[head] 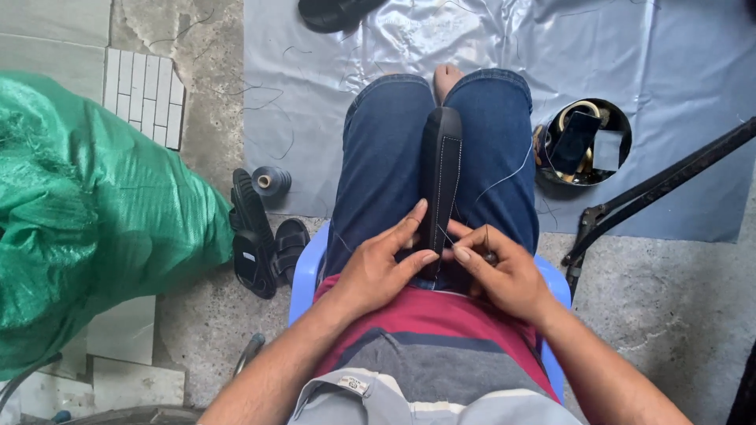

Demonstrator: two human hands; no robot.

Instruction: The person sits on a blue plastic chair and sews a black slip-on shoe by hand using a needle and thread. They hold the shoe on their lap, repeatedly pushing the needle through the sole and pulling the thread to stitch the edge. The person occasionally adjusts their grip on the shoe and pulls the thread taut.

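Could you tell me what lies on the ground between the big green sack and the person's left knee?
In the head view, between the green sack and the left knee lie black sandals and a grey thread spool, at the grey sheet's edge.

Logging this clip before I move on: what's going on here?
A person sits on a blue plastic chair with a long black leather piece clamped upright between the knees. The left hand steadies its lower edge, while the right hand pinches a thin needle-like tool, and a light thread runs off over the right thigh. A row of pale stitches shows along the piece. A spool of grey thread and black sandals lie on the floor to the left; a round tin of odds and ends sits to the right.
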